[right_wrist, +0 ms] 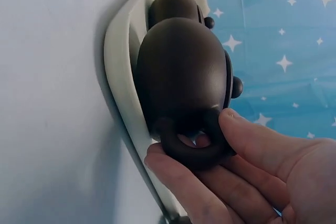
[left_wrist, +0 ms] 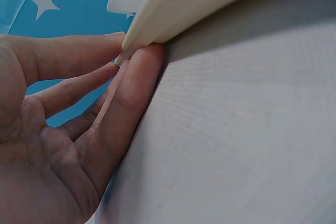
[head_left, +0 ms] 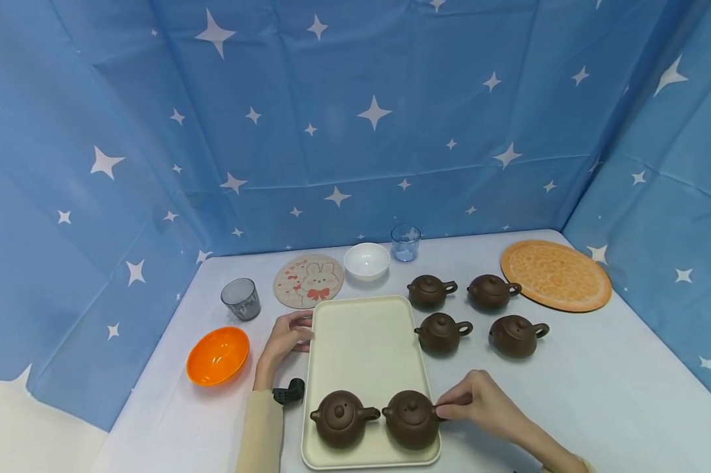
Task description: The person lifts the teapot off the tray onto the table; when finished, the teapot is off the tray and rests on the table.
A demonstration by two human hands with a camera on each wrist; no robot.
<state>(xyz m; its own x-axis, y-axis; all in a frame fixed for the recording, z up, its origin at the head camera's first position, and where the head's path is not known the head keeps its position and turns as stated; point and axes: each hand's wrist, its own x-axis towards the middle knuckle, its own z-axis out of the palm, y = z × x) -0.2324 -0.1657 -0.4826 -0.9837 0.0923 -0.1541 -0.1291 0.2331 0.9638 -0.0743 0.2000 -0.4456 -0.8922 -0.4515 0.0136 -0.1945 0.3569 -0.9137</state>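
Head view: right hand point(head_left: 479, 401) pinching handle of teapot point(head_left: 411, 418) sitting on cream tray point(head_left: 364, 341); left hand point(head_left: 287, 338), fingers straight, pressing against tray's left edge.

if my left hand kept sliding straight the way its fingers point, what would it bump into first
The left hand points right, and its fingertips already touch the cream tray at its left rim. So the tray comes first; past the rim, its floor there looks bare.

Head view: bright, even, diffuse light; only soft short shadows under the teapots point(head_left: 444, 332). Wide-angle bend at the edges curves the backdrop point(head_left: 355, 118). Both wrist views dimmer; the near left hand point(left_wrist: 58, 129) is soft-focused, shading the desk point(left_wrist: 236, 145) beside it.
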